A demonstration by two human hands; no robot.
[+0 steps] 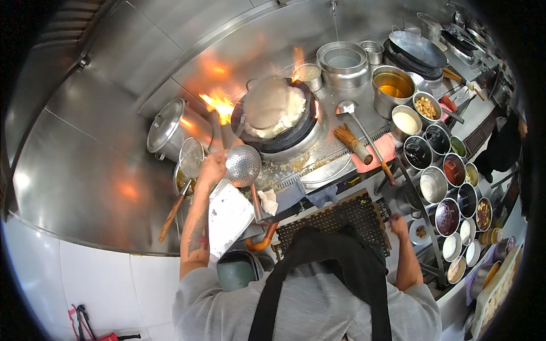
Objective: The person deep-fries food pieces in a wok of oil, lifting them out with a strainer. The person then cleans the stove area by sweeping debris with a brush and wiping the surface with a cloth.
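Note:
My left hand (212, 169) is closed round a handle at the left side of a black wok (247, 135), as far as the blur shows. White food (291, 113) lies in the wok, partly hidden by a smeared round grey shape (267, 103). Flames (219, 105) rise at its left edge. A perforated ladle (243, 166) is just right of this hand. Low on the right, near the front of the stove, my right hand (398, 224) has its fingers curled; anything inside them is hidden.
At left are a lidded pot (168, 126) and a wire strainer (191, 157). A long ladle (367, 131) and bamboo brush (354, 145) lie right of the wok. Beyond stand an oil pot (393, 90) and several sauce containers (434, 184). A dark-clothed person (503, 149) is far right.

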